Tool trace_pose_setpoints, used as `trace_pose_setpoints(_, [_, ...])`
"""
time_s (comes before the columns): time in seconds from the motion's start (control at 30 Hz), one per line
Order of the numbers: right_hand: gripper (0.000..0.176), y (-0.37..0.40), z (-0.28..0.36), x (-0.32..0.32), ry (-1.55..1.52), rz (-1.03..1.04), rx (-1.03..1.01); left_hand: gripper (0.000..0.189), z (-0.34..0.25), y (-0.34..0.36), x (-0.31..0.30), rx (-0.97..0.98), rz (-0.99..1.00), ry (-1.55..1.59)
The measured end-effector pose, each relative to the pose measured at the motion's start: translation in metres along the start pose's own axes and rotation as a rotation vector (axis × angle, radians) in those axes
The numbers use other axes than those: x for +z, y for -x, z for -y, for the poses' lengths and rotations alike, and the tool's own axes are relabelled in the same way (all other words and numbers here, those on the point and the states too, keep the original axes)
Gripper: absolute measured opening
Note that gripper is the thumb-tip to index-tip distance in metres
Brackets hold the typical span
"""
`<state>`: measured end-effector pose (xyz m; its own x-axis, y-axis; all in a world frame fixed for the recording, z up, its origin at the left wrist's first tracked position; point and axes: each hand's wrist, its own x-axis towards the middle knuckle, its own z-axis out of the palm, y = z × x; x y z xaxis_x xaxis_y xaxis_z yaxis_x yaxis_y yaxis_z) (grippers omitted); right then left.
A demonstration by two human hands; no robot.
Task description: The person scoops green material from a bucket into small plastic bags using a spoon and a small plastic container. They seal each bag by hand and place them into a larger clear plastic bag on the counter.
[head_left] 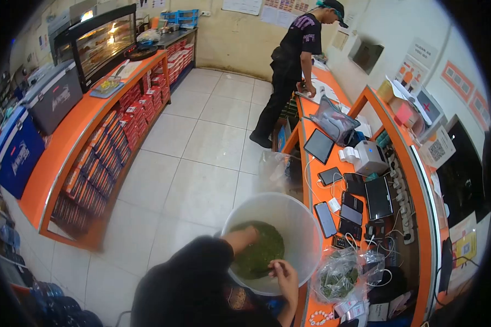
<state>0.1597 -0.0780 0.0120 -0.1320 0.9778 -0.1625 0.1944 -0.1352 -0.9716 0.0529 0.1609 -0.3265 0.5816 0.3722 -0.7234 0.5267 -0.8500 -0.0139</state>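
Observation:
A large whitish plastic tub [305, 240] stands beside the orange counter, with a mass of wet, finely cut green leaves or green liquid [267, 248] at its bottom. My left hand [249, 235] reaches down into the tub at the edge of the green mass; its fingers are mostly hidden. At the tub's near right rim is my right hand [282, 274], its fingers pinched together by a small dark bit that I cannot make out. A clear plastic bag [341, 275] with green leaves in it lies on the counter to the right of my right hand.
Phones [325, 219], a tablet [318, 146], cables and a white printer [370, 158] crowd the orange counter [308, 128]. A person in black [300, 49] stands farther along it. On the left, another counter holds cooler boxes [54, 95] and a glass display case [106, 43].

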Motion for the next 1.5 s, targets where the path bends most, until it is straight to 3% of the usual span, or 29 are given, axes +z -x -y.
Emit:
trace_pose_setpoints(0.1, [0.022,-0.011,-0.024,-0.004,-0.108,-0.284,0.035,0.036,-0.017,0.017,-0.049,0.144,0.077,-0.123])
trace_pose_setpoints(0.13, [0.022,-0.014,-0.031,-0.006,-0.103,-0.262,0.042,0.036,-0.026,0.029,-0.066,0.194,0.064,-0.126])
trace_pose_setpoints(0.23, [0.031,-0.021,-0.041,-0.009,0.125,-0.428,0.069,0.035,-0.028,0.117,-0.145,0.368,-0.407,0.277])
trace_pose_setpoints(0.27, [0.031,-0.023,-0.045,-0.009,0.119,-0.412,0.073,0.034,-0.03,0.161,-0.16,0.423,-0.478,0.478])
trace_pose_setpoints(0.3, [0.032,-0.026,-0.051,-0.01,0.258,-0.451,0.015,0.034,-0.031,0.195,-0.167,0.474,-0.549,0.675])
trace_pose_setpoints(0.33, [0.033,-0.029,-0.05,-0.008,0.396,-0.49,-0.046,0.034,-0.033,0.204,-0.162,0.461,-0.544,0.678])
trace_pose_setpoints(0.4, [0.026,-0.032,-0.05,-0.008,0.358,-0.483,-0.001,0.033,-0.036,0.225,-0.153,0.683,-0.772,0.877])
trace_pose_setpoints(0.53, [0.017,-0.025,-0.044,-0.006,0.336,-0.423,-0.122,0.027,-0.034,0.304,-0.146,0.501,-0.623,1.167])
trace_pose_setpoints(0.63, [0.017,-0.019,-0.021,-0.004,0.416,-0.401,-0.145,0.022,-0.031,0.318,-0.128,0.374,-0.795,1.274])
trace_pose_setpoints(0.7, [0.018,-0.019,-0.008,-0.002,0.241,-0.352,-0.107,0.017,-0.03,0.327,-0.122,0.432,-1.145,0.927])
trace_pose_setpoints(0.73, [0.018,-0.023,-0.01,-0.002,0.24,-0.347,-0.11,0.017,-0.034,0.33,-0.119,0.426,-1.148,0.927])
trace_pose_setpoints(0.8, [0.022,-0.033,-0.027,-0.01,0.07,-0.413,0.127,0.015,-0.05,0.335,-0.115,0.217,-1.064,0.598])
trace_pose_setpoints(0.93, [0.022,-0.041,-0.038,-0.001,0.111,-0.224,0.111,0.015,-0.08,0.331,-0.114,0.231,-1.147,0.44])
trace_pose_setpoints(1.03, [0.015,-0.039,-0.023,0.001,-0.158,-0.205,0.263,0.015,-0.09,0.324,-0.11,0.17,-1.125,0.394])
trace_pose_setpoints(1.1, [0.012,-0.04,-0.034,0.001,-0.049,-0.207,0.181,0.014,-0.094,0.323,-0.108,0.142,-1.093,0.396])
trace_pose_setpoints(1.17, [0.013,-0.039,-0.046,0.001,0.055,-0.218,0.102,0.013,-0.097,0.323,-0.106,0.138,-1.125,0.418])
trace_pose_setpoints(1.23, [0.026,-0.036,-0.05,0.0,0.311,-0.228,-0.026,0.016,-0.099,0.328,-0.108,0.146,-1.072,0.506])
trace_pose_setpoints(1.4, [0.038,-0.03,-0.035,0.006,0.277,-0.17,-0.071,0.021,-0.106,0.325,-0.106,0.111,-0.816,0.739])
trace_pose_setpoints(1.47, [0.039,-0.03,-0.027,0.013,0.279,-0.217,-0.076,0.023,-0.109,0.321,-0.103,0.065,-1.095,0.979])
trace_pose_setpoints(1.5, [0.039,-0.031,-0.023,0.016,0.301,-0.267,-0.067,0.023,-0.108,0.318,-0.104,0.082,-1.084,0.972])
